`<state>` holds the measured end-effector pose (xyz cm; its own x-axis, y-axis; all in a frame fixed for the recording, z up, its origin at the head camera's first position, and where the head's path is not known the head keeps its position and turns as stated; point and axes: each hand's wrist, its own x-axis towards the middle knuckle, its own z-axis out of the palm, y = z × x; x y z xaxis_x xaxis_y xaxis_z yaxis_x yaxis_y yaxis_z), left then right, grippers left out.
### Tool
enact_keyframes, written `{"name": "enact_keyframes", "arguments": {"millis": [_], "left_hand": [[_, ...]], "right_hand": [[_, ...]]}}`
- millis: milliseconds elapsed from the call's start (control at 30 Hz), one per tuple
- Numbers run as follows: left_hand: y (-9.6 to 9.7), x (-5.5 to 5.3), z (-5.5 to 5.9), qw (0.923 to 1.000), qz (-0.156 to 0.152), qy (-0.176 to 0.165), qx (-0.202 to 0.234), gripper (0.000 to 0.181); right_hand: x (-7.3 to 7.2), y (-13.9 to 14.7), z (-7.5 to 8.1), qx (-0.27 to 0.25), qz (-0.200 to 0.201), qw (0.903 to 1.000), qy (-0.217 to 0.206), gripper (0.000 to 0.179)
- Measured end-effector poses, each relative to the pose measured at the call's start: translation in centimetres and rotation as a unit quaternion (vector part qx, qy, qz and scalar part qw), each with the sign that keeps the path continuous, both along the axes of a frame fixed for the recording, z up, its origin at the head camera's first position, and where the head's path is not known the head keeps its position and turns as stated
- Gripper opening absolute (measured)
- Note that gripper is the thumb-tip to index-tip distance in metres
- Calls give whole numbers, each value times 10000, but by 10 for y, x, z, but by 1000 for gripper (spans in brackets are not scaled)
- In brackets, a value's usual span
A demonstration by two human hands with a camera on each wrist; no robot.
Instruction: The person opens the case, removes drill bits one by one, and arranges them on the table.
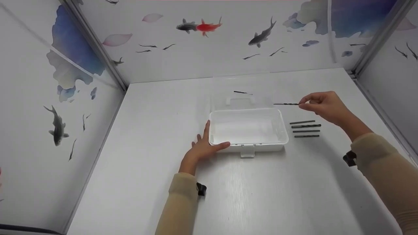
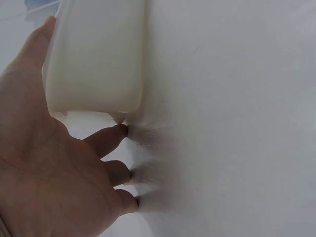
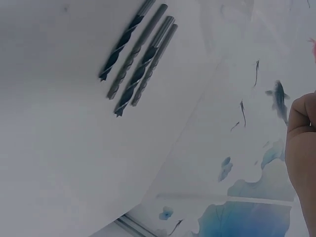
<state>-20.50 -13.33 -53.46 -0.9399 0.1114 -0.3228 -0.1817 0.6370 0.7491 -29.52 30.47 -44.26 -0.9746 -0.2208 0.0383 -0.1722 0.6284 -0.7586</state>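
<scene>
A white plastic box (image 1: pixel 214 125) stands with its clear lid (image 1: pixel 217 101) folded back behind it. My left hand (image 1: pixel 203 148) rests at its front left corner with fingers spread. The thumb lies along the front wall, the index finger along the left side; in the left wrist view the other fingertips (image 2: pixel 132 174) touch the table. My right hand (image 1: pixel 326 106) pinches one end of a thin drill bit (image 1: pixel 285 104), held level and pointing left, right of the lid. In the right wrist view only part of that hand (image 3: pixel 302 143) shows, its drill bit hidden.
Several drill bits (image 1: pixel 306 126) lie in a row on the table (image 1: pixel 147 156) right of the box. Another small drill bit (image 1: pixel 241 92) overlaps the lid in the head view. A clear latch (image 1: pixel 247 151) hangs from the box front. Patterned panels (image 1: pixel 228 55) enclose the table's back and sides.
</scene>
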Motion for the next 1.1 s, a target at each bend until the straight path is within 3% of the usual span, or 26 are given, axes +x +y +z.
{"name": "enact_keyframes", "arguments": {"millis": [600, 1100], "left_hand": [[-3, 0, -2, 10000, 4, -80, 23, 133], [-4, -1, -3, 10000, -16, -83, 50, 134]], "right_hand": [[26, 53, -48, 198, -282, 9978, -564, 37], [43, 79, -83, 563, -134, 9941, -914, 43]]}}
